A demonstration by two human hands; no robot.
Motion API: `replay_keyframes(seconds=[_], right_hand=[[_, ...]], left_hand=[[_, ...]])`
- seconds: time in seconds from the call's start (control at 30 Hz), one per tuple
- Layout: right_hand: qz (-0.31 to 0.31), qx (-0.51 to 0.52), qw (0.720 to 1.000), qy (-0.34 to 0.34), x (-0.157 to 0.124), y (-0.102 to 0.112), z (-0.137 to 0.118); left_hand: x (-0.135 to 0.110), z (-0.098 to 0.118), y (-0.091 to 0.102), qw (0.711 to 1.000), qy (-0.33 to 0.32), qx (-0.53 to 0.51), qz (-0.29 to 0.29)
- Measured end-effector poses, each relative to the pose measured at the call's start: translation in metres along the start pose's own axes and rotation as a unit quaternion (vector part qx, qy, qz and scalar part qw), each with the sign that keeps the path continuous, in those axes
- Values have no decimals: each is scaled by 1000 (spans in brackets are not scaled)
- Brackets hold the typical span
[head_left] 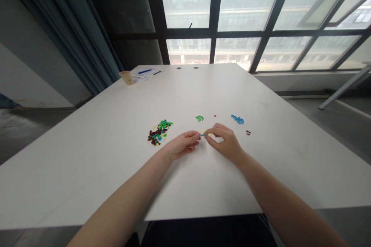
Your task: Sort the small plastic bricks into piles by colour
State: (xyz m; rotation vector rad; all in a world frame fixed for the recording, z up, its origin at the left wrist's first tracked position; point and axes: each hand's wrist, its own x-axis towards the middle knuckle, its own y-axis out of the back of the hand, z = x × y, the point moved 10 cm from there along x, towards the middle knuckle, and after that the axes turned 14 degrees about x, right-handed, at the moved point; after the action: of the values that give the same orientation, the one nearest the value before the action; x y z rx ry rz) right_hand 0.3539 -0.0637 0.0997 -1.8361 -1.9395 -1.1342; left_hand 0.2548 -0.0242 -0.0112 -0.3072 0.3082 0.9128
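Note:
My left hand (183, 145) and my right hand (225, 142) meet over the white table (95, 162), with their fingertips almost touching. The left thumb and fingers pinch a tiny blue brick (202, 135). My right fingers close on a small yellow brick (209, 134) right beside it. To the left lies a mixed heap of small plastic bricks (159, 133) in brown, green, blue and yellow. Farther forward are a green group (199, 118), one red piece (215, 115) and a blue group (237, 119). Several dark brown bricks (248, 132) lie to the right.
A beige paper cup (126, 77) and papers (147, 74) with a blue pen (144, 71) sit at the table's far left. Two small dark round spots mark the far edge. A dark curtain (78, 27) hangs left, and large windows (232, 19) stand behind.

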Motion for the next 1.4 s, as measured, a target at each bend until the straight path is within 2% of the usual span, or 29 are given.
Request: replay_keyframes(seconds=[0.1,0.2,0.3,0.5,0.6,0.7,0.77,0.87,0.97,1.1,1.4], right_hand=[[50,0,999,21,1,18,-12],[94,-8,995,31,1,34,-21],[117,-8,993,29,0,42,-25],[123,14,992,13,1,40,-21],[147,14,989,-25,3,56,1],[214,-38,970,-111,-4,100,46],[247,-104,940,-211,-18,135,86],[220,-229,875,-365,-46,171,138],[166,-292,839,-428,-63,178,167],[139,-311,809,-479,-76,172,184],[137,-311,813,-473,-73,168,188]], left_hand=[[2,2,8,989,-17,142,40],[6,1,0,965,-52,257,-3],[6,-2,-11,948,-74,303,-58],[5,-2,-12,935,-77,341,-62],[6,-3,-12,936,-81,337,-64],[7,-6,-11,937,-76,333,-68],[6,-5,-12,937,-74,334,-68],[5,-3,-13,935,-77,338,-70],[5,-2,-14,934,-75,340,-74],[7,-6,-13,934,-73,339,-80],[6,-5,-15,927,-74,358,-86]])
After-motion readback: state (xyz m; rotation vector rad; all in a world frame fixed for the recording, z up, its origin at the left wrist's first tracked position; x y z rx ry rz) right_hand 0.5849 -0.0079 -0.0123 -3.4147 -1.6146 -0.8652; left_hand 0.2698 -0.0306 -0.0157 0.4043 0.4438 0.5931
